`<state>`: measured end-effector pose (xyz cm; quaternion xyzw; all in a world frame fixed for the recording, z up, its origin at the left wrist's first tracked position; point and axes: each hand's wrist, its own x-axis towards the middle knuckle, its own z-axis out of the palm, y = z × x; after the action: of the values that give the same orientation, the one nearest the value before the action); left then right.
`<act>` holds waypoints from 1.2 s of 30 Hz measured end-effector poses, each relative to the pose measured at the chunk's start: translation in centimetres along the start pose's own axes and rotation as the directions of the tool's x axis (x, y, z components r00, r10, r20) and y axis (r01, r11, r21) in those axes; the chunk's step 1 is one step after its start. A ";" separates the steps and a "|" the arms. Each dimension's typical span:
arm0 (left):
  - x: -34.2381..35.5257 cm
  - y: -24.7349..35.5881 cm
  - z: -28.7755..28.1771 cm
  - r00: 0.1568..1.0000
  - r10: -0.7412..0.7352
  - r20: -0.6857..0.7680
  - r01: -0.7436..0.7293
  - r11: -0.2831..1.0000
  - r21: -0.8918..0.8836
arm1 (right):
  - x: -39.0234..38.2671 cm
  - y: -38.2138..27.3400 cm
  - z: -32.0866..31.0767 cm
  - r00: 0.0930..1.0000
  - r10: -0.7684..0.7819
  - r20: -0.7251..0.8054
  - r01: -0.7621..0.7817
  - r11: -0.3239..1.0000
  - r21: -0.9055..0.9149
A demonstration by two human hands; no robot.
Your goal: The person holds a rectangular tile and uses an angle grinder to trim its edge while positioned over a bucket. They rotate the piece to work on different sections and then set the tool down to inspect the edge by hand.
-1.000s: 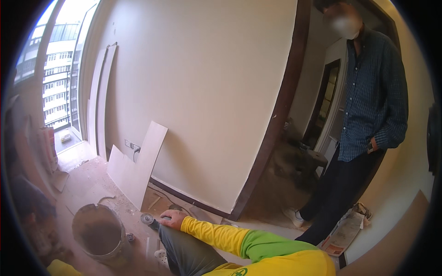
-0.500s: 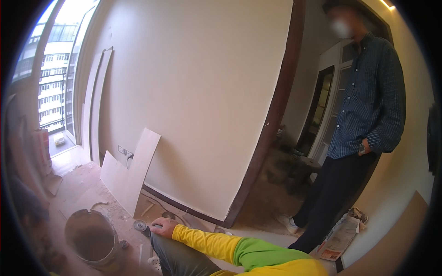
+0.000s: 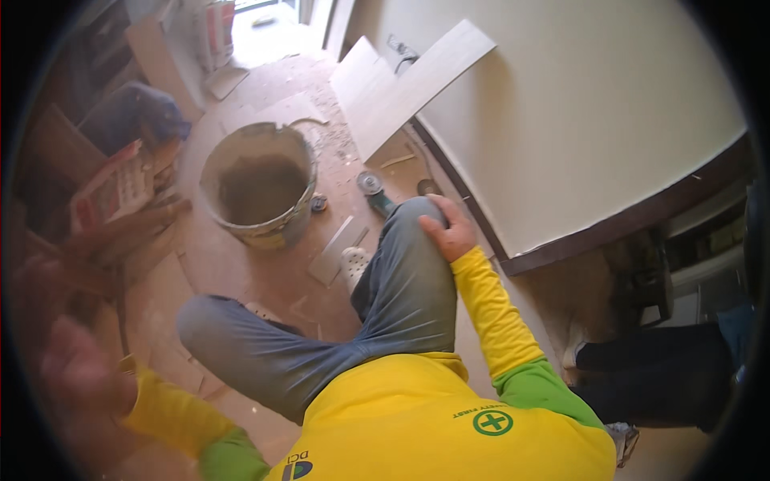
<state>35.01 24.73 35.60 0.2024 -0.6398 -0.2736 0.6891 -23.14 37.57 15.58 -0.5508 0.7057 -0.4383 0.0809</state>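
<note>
Resting on the right knee [image 3: 413,240], the right hand [image 3: 454,232] ends an outstretched yellow-and-green sleeve, its thumb spread apart from fingers that curve over the trouser fabric. Out to the person's left, the left hand [image 3: 84,373] is blurred near the view's dark rim; I cannot tell whether its fingers are apart, together or clamped on something. Just beyond the right knee, an angle grinder [image 3: 377,197] lies on the floor [image 3: 277,284], right of the bucket [image 3: 295,223], disc end pointing away and slightly left, long axis slanting back toward the knee, which hides its rear.
</note>
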 end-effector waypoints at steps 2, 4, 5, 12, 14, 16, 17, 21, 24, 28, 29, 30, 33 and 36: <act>-10.3 -5.5 3.2 0.866 -0.491 0.092 0.412 0.807 0.423 | -2.0 4.0 -0.6 0.963 0.261 0.075 -0.271 0.927 0.258; -21.7 -9.8 -0.2 0.602 -0.798 0.012 0.784 0.588 -0.196 | -5.1 6.3 -0.5 0.915 0.401 0.044 -0.383 0.828 0.411; -27.5 -12.0 -2.1 0.432 -0.901 -0.035 0.778 0.392 -0.491 | -5.1 7.1 -0.2 0.915 0.398 0.062 -0.384 0.819 0.426; -30.2 -9.9 -1.6 0.531 -0.841 -0.104 0.834 0.497 0.239 | 1.3 2.8 -1.3 0.961 0.277 -0.003 -0.256 0.889 0.381; -21.4 -6.9 1.7 0.508 -0.803 -0.313 0.751 0.590 -0.296 | 4.8 -2.7 -1.6 0.936 0.350 0.037 -0.299 0.734 0.610; -15.1 -3.7 6.0 0.719 -0.570 -0.397 0.644 0.761 0.075 | 8.5 -5.9 -1.3 0.967 0.249 0.049 -0.206 0.660 0.723; -12.0 -2.4 10.9 0.794 -0.469 -0.386 0.569 0.796 0.204 | 10.1 -7.1 -1.0 0.979 0.199 0.036 -0.162 0.670 0.725; -8.1 -5.8 19.6 0.750 -0.636 0.183 0.593 0.768 0.240 | 17.0 -9.4 2.8 0.993 0.110 0.041 -0.103 0.644 0.758; -11.1 -16.3 26.8 0.396 -0.799 0.453 0.763 0.561 0.322 | 19.1 -5.1 7.4 0.993 0.114 0.018 -0.094 0.712 0.696; -23.5 -33.4 27.8 0.060 -0.948 0.314 0.766 0.245 0.595 | 18.4 -1.5 10.3 0.935 0.327 0.138 -0.355 0.856 0.377; -27.1 -36.8 25.9 0.065 -0.967 0.246 0.650 0.228 0.725 | 18.4 -2.9 10.1 0.943 0.305 0.133 -0.333 0.862 0.383; -30.1 -39.5 24.6 0.075 -0.978 0.194 0.513 0.205 0.833 | 18.6 -3.1 9.8 0.950 0.291 0.115 -0.313 0.869 0.382; -37.5 -41.6 23.5 0.042 -0.983 0.176 0.562 0.169 0.810 | 19.4 -1.1 9.6 0.956 0.267 0.126 -0.291 0.923 0.251; -40.8 -41.7 25.1 0.130 -0.991 0.017 0.353 0.062 0.934 | 19.7 -0.3 9.5 0.957 0.264 0.123 -0.281 0.947 0.154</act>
<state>3.86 20.41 -19.61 0.6581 -0.6654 -0.3493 -0.0462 -24.76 15.81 17.40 -0.4605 0.7302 -0.4529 0.2228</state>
